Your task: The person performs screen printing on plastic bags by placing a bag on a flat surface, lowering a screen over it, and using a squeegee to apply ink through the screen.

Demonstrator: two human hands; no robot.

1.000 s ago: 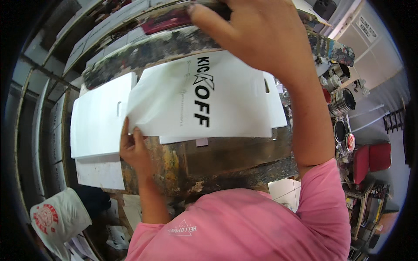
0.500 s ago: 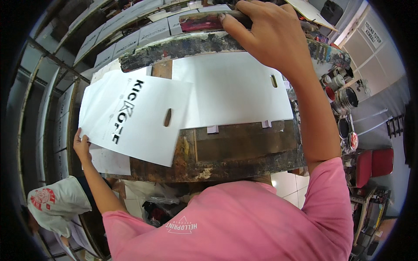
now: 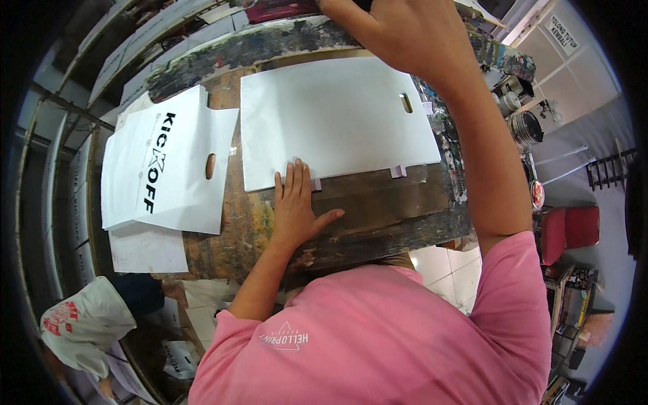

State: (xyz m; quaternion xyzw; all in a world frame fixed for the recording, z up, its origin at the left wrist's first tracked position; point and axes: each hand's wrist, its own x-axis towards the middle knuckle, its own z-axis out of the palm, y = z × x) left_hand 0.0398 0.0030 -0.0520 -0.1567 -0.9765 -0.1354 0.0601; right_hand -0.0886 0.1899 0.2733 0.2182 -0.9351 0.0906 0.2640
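Your left hand (image 3: 295, 212) flat, fingers (image 3: 289, 179) extended, gripping nothing, tips over near edge of blank white slot-handled bag (image 3: 337, 121), lying on paint-stained brown wooden surface (image 3: 246, 226), black-printed white bag (image 3: 185, 179) left of it, your right hand (image 3: 415, 37) beyond, fingers cropped, can't tell grip.

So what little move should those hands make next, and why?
Perhaps the left hand should nudge the blank white bag square against the pale tabs: its fingertips overlap the bag's near edge, beside one tab, and both tabs sit along that edge.
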